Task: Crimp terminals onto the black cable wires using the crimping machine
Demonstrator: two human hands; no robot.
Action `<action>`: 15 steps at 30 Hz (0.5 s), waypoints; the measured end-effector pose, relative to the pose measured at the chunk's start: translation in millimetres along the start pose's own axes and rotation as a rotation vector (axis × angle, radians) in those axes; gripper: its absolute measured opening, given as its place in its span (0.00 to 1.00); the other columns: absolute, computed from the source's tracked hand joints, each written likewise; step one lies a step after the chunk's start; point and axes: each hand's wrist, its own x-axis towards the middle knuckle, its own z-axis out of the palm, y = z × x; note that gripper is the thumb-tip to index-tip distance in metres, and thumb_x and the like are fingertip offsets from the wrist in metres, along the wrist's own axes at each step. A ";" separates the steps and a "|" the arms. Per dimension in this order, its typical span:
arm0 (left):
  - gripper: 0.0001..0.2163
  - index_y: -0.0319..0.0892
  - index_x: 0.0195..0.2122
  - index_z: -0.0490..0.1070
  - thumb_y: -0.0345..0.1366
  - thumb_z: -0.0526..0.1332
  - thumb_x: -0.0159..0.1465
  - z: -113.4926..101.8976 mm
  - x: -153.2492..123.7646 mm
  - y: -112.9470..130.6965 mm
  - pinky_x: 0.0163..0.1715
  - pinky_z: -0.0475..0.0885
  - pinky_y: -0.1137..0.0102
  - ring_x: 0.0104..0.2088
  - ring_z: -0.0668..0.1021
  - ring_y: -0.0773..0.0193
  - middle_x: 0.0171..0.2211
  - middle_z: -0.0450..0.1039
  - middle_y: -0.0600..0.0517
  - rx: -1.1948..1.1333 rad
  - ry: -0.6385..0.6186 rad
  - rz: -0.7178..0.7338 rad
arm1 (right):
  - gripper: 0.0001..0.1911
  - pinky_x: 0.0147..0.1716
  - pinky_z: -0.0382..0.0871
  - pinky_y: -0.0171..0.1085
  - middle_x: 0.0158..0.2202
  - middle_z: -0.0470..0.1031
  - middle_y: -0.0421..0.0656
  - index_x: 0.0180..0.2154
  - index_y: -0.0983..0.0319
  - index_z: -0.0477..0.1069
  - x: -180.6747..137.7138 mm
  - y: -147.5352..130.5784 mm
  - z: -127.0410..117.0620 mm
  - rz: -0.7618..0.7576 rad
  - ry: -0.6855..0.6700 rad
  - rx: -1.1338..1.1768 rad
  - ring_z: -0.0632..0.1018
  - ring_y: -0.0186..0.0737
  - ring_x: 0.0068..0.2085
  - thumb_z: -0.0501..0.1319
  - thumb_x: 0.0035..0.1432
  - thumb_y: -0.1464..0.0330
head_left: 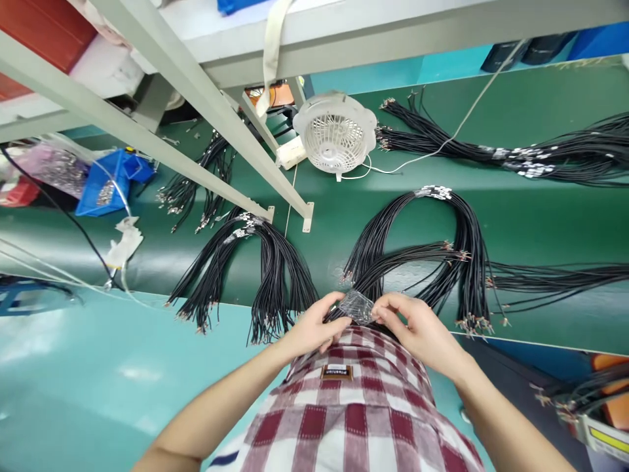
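Observation:
At the table's front edge, close against the apron, a piece of clear plastic film (358,305) lies over a bundle of black cables (393,261). My left hand (317,324) is closed around the bundle at the film's left side, the dark cables showing between thumb and forefinger. The thumb and fingertips of my right hand (417,328) pinch the film's right edge. The bundle's copper-tipped ends point away to the right; its other end is hidden by my left hand and body.
Bent cable bundles with white labels lie left (280,255) and right (469,242) on the green table (555,226). A white fan (337,134) stands behind, near the metal shelf legs (275,174). A blue bin (102,183) of small metal parts sits at left.

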 end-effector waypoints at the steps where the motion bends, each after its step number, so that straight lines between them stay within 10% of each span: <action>1: 0.17 0.43 0.49 0.60 0.44 0.59 0.62 4.0 0.4 -1.7 0.13 0.56 0.78 0.13 0.62 0.75 0.24 0.66 0.59 0.060 0.015 0.017 | 0.12 0.36 0.66 0.37 0.33 0.75 0.42 0.34 0.60 0.69 1.2 -8.3 -4.3 -0.049 0.018 -0.086 0.74 0.38 0.35 0.50 0.66 0.68; 7: 0.20 0.38 0.26 0.66 0.53 0.57 0.61 26.7 7.8 -7.5 0.22 0.63 0.75 0.23 0.70 0.68 0.23 0.68 0.55 0.169 0.100 0.081 | 0.11 0.39 0.66 0.40 0.34 0.74 0.44 0.37 0.60 0.71 29.8 -22.0 1.1 -0.301 0.030 -0.361 0.74 0.40 0.35 0.50 0.65 0.72; 12: 0.30 0.35 0.27 0.68 0.62 0.46 0.61 29.7 20.7 -12.3 0.14 0.64 0.71 0.13 0.71 0.62 0.14 0.68 0.50 -0.235 -0.079 -0.186 | 0.11 0.41 0.68 0.43 0.39 0.75 0.47 0.45 0.58 0.70 12.8 10.0 -4.6 -0.144 0.332 -0.149 0.75 0.43 0.38 0.54 0.64 0.66; 15: 0.27 0.34 0.29 0.70 0.59 0.54 0.58 30.0 28.2 -13.6 0.14 0.67 0.71 0.13 0.72 0.62 0.13 0.69 0.49 -0.434 -0.172 -0.293 | 0.12 0.31 0.70 0.38 0.30 0.74 0.43 0.37 0.60 0.72 -9.0 43.9 -6.1 0.025 0.226 0.220 0.74 0.38 0.29 0.54 0.63 0.60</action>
